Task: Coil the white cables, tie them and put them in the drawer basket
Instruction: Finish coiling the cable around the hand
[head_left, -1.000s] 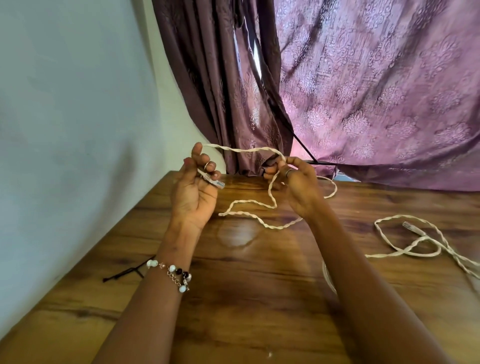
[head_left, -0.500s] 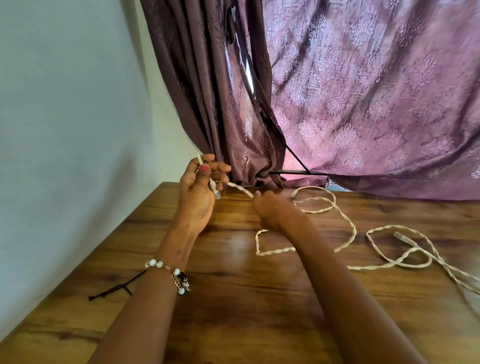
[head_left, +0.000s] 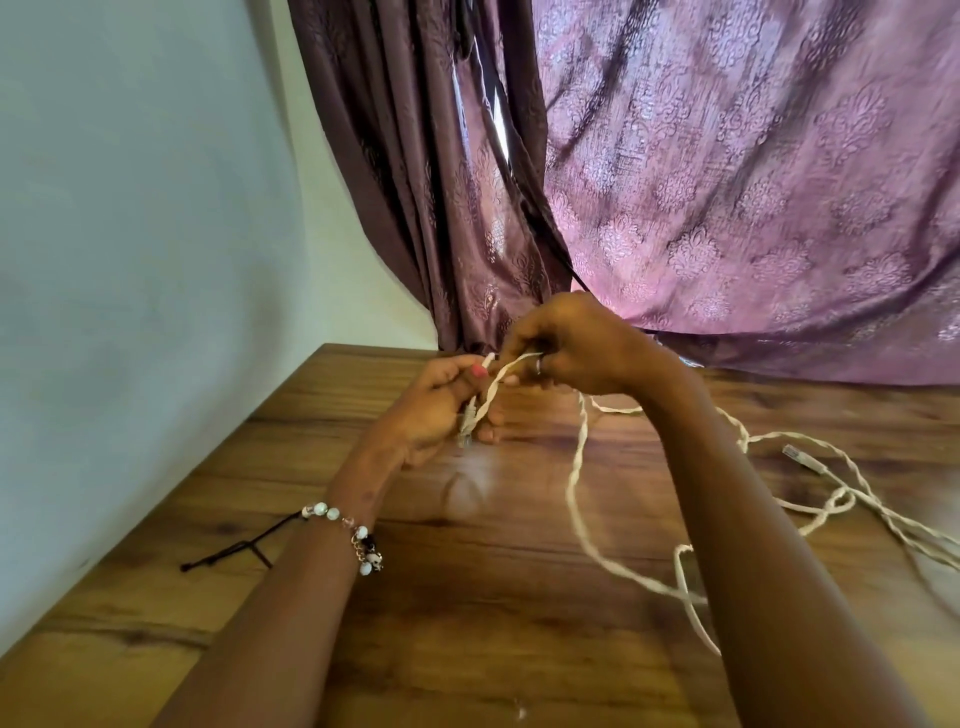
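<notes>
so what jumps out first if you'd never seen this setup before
The two hands meeting above the far middle of the wooden table: the left hand grips the plug end of a twisted white cable while the right hand pinches the strand just beside it. The rest of the cable sprawls loose over the table's right side, its other plug lying there. Behind hangs a big purple patterned curtain.

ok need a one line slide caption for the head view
Both hands, left hand and right hand, hold a white cable above a wooden table.
</notes>
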